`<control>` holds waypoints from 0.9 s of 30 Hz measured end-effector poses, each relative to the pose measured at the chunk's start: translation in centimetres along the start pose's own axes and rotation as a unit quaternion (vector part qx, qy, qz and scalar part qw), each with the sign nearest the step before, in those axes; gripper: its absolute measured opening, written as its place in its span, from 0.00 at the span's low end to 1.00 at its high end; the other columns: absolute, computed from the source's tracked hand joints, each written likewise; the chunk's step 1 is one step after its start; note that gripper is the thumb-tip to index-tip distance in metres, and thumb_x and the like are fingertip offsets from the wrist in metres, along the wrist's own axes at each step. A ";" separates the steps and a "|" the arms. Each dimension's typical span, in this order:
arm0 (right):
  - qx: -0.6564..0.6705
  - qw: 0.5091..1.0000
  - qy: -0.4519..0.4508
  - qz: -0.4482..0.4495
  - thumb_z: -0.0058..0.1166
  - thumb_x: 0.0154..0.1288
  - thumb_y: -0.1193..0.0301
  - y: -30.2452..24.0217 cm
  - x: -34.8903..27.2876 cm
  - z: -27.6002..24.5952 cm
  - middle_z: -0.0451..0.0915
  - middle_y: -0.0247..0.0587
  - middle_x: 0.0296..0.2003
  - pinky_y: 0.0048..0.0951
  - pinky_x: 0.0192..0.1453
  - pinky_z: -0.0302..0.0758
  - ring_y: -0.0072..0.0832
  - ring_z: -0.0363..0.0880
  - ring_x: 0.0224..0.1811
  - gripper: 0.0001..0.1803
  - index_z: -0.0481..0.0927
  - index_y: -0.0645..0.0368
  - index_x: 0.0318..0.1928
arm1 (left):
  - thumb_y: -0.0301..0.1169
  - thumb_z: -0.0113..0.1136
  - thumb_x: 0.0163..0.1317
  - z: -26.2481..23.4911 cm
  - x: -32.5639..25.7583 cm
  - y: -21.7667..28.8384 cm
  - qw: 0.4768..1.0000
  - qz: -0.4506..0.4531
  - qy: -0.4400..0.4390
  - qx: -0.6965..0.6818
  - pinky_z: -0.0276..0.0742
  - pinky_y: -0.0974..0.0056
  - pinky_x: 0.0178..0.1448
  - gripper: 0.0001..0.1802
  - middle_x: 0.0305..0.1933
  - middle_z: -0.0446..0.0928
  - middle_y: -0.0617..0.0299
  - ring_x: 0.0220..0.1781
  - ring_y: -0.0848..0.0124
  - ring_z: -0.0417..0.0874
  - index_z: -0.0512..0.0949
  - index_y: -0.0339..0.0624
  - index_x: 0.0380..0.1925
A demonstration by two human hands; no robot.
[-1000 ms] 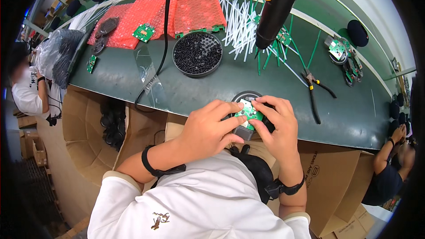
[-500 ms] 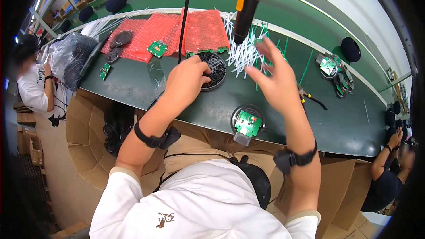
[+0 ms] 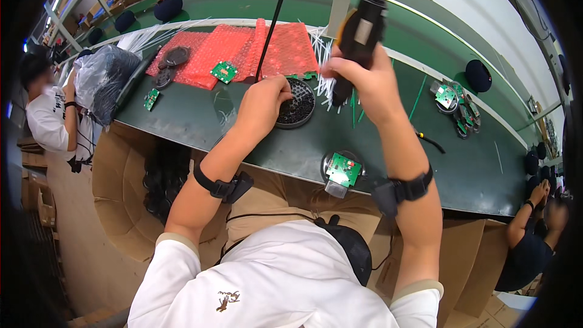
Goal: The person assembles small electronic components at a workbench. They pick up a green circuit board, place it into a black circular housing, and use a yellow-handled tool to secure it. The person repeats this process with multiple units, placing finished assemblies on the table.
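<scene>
My left hand [image 3: 262,102] is at the left side of a round black dish [image 3: 297,125] full of small black pieces, probably screws. Its fingertips are pinched together over the contents; anything between them is too small to make out. In my right hand [image 3: 379,88] is a black electric screwdriver [image 3: 363,30], hanging on a cord, its tip pointing down. Near the bench's front edge, a green circuit board [image 3: 343,169] rests on a round dark part, below and between my hands.
Red bubble wrap [image 3: 203,54] lies behind the dish, with another green board [image 3: 224,72] on it. White strips [image 3: 322,64] are heaped behind my right hand. Pliers [image 3: 430,141] and stacked board assemblies [image 3: 464,112] lie to the right. A cardboard box [image 3: 124,188] stands below left. Co-workers sit at both sides.
My right hand has gone from open beneath the hanging screwdriver to gripping it, and the screwdriver has shifted right and down. My left hand stays at the dish.
</scene>
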State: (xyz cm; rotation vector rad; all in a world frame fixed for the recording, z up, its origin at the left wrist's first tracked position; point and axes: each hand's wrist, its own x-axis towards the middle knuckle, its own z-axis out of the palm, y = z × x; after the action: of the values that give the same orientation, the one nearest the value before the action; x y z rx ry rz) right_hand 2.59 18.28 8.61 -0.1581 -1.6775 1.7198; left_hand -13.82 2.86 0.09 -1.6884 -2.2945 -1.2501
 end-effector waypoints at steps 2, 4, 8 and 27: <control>0.047 0.998 -0.034 -0.005 0.68 0.65 0.74 -2.3 -2.1 -0.6 0.82 0.35 0.35 0.28 0.35 0.78 0.24 0.82 0.30 0.22 0.77 0.63 0.58 | 0.20 0.66 0.62 -0.3 -0.1 0.2 0.999 0.042 0.023 -0.026 0.80 0.56 0.45 0.05 0.37 0.84 0.49 0.39 0.51 0.86 0.82 0.34 0.37; 0.030 0.999 -0.018 0.017 0.67 0.64 0.75 -4.2 -4.2 -1.0 0.80 0.34 0.30 0.26 0.34 0.75 0.23 0.79 0.27 0.22 0.78 0.64 0.57 | 0.18 0.65 0.63 -0.5 -0.4 0.7 0.998 0.024 0.022 -0.051 0.81 0.60 0.44 0.05 0.36 0.85 0.52 0.38 0.58 0.88 0.83 0.34 0.39; 0.013 0.997 0.042 0.056 0.64 0.64 0.75 -6.6 -7.2 -1.5 0.70 0.33 0.24 0.27 0.24 0.65 0.22 0.68 0.18 0.20 0.73 0.64 0.54 | 0.17 0.63 0.66 -0.7 -1.5 2.6 0.984 -0.055 -0.018 -0.166 0.82 0.67 0.43 0.06 0.37 0.87 0.57 0.39 0.72 0.89 0.85 0.33 0.42; 0.031 0.988 0.138 -0.069 0.61 0.73 0.73 -5.0 -7.7 2.4 0.69 0.32 0.19 0.26 0.22 0.64 0.20 0.64 0.15 0.08 0.76 0.61 0.47 | 0.19 0.73 0.62 3.2 -6.5 7.4 0.938 -0.073 -0.125 -0.314 0.84 0.68 0.43 0.09 0.39 0.91 0.58 0.37 0.76 0.88 0.90 0.37 0.42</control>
State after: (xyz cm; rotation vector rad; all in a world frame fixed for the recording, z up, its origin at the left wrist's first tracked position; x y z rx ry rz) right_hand 8.95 11.50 10.59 -0.2340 -1.3982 1.5676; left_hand -3.84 0.28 -0.79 -1.9677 -2.3417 -2.0884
